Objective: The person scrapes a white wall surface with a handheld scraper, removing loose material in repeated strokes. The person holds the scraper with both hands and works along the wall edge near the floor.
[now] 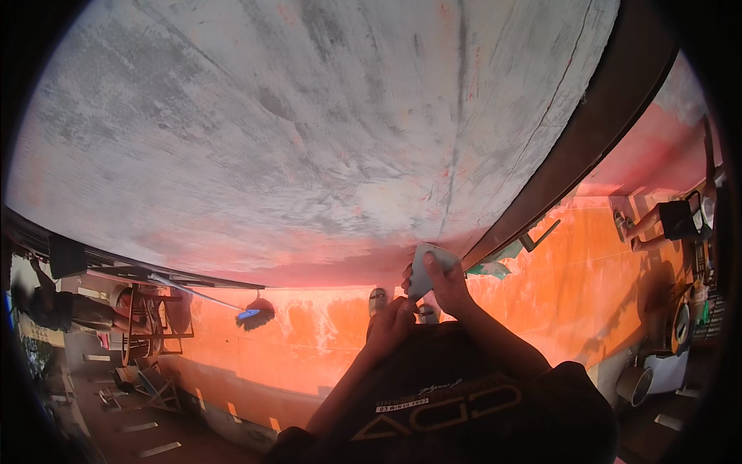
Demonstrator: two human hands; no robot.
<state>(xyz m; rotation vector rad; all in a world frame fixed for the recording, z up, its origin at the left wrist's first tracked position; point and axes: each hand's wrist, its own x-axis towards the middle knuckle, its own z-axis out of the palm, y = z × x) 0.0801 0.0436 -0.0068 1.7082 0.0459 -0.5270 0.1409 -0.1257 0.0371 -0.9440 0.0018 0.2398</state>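
A thin, flat grey piece (428, 272) with straight edges, like a putty scraper blade or a folded sheet, is in front of my body near the foot of the wall. My right hand (453, 290) grips it, thumb across its face and fingers wrapped behind it. The fingers of my left hand (392, 325) are curled at its lower corner and seem to pinch it. Ahead rises a wall (324, 151), smeared with grey-white coating over pink paint. Whether the piece touches the wall cannot be told.
A broom (255, 313) with a blue head leans at the left. Behind it are a chair (153, 325) and a person (75, 307). A dark post (556, 162) edges the wall at right. Another person (666, 223) stands beyond, above a metal pot (633, 385). Sunlit orange floor (313, 330) lies below.
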